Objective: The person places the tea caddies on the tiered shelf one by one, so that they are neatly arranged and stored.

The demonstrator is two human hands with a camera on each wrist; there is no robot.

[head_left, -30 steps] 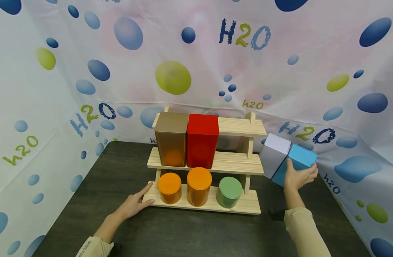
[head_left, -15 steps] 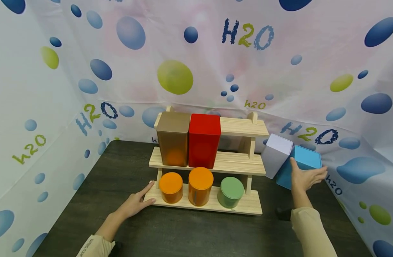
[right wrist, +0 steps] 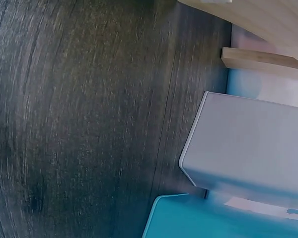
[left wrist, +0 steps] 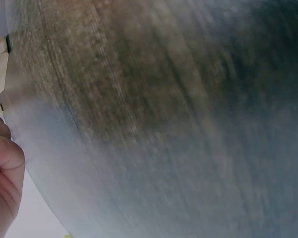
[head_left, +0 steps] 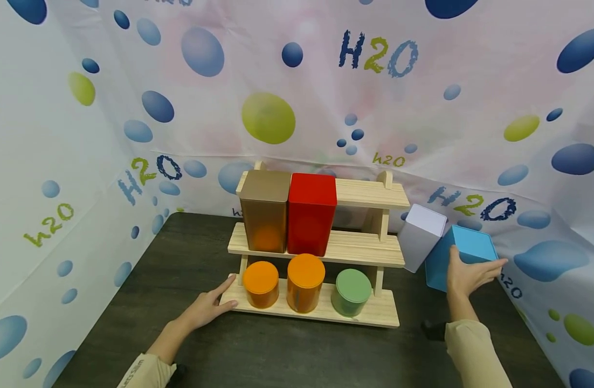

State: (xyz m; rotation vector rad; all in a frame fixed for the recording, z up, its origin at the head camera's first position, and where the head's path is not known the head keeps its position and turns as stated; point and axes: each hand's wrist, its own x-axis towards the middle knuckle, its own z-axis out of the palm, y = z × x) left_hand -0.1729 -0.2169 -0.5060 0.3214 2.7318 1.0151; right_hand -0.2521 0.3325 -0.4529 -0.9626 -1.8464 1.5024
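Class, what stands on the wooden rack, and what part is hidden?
Bottom tier: a short orange jar, a taller orange jar, a green jar. Middle tier: a brown canister beside a red canister. These canisters cover part of the top tier behind them.

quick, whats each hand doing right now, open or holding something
Left hand: holding the left end of the bottom shelf of the wooden rack.
Right hand: holding the blue box.

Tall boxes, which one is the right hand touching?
The light blue box, farthest right in the head view; the right hand is on it. The white box, red box and bronze box, all further left, are untouched.
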